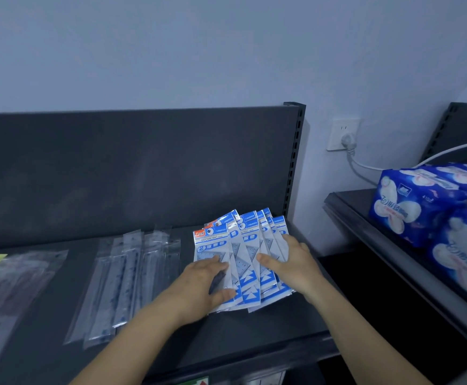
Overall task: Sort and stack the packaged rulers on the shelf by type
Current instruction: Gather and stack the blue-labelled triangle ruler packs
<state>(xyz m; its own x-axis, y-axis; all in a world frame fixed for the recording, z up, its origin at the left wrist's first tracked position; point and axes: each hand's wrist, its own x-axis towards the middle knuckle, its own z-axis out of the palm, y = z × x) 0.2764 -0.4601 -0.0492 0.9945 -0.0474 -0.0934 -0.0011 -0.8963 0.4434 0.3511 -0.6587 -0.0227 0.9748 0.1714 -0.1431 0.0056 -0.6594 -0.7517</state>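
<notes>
Left hand (207,276) and right hand (290,262) flat on fanned ruler packs (212,241), lower packs hidden

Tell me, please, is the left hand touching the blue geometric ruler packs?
Touching: the head view shows the left hand resting flat on the leftmost blue ruler packs.

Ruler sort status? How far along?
Done: types look separated, clear-sleeved straight rulers grouped mid-shelf, blue geometric packs together at the right. In hand: left hand and right hand rest on the blue packs, which lie fanned out. Left: square that fan into a stack; the straight rulers are also loosely overlapped, not neatly stacked.
</notes>
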